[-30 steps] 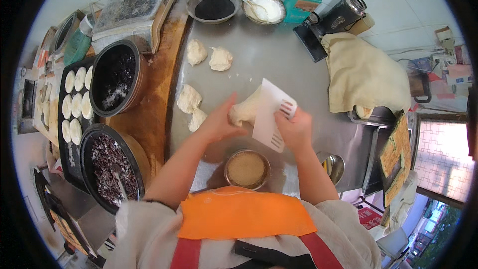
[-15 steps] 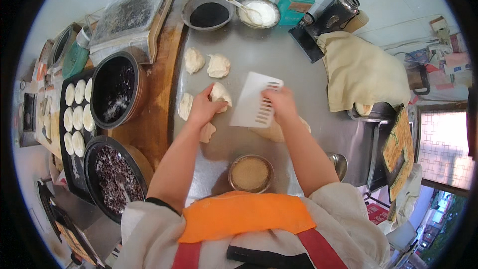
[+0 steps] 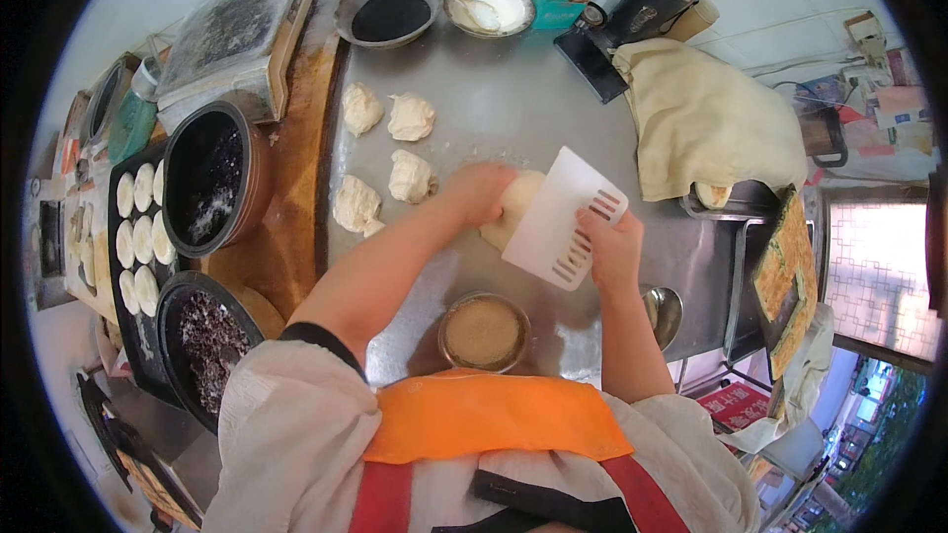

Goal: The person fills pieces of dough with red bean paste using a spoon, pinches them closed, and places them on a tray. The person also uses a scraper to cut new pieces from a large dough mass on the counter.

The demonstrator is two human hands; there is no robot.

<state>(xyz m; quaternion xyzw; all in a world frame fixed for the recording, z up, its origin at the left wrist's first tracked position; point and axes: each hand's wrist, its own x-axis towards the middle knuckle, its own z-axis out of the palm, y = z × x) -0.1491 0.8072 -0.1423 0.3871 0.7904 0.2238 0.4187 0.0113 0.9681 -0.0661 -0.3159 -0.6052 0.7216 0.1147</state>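
Note:
My right hand (image 3: 614, 242) grips a white plastic dough scraper (image 3: 553, 207) by its slotted edge, holding it tilted over the steel worktop. Beside the scraper, my left hand (image 3: 479, 192) is closed on the left side of a larger piece of dough (image 3: 506, 229), which the scraper partly covers. To the left lie several separate dough lumps: one (image 3: 362, 109) and another (image 3: 411, 116) farther back, a third (image 3: 411, 176) by my left wrist, and a fourth (image 3: 355, 205) with a small tail at its lower end.
A bowl of tan grains (image 3: 484, 333) stands near my apron. Bowls of black (image 3: 393, 15) and white powder (image 3: 494, 5) sit at the back. Dark tubs (image 3: 262, 188) and a tray of flat dough rounds (image 3: 148, 326) are left; cloth-covered goods (image 3: 711, 123) and a metal bowl (image 3: 664, 321) are right.
My left hand has left a small dough lump and moved right onto the larger piece. The scraper has shifted right and turned in my right hand. The lower-left pieces now sit together.

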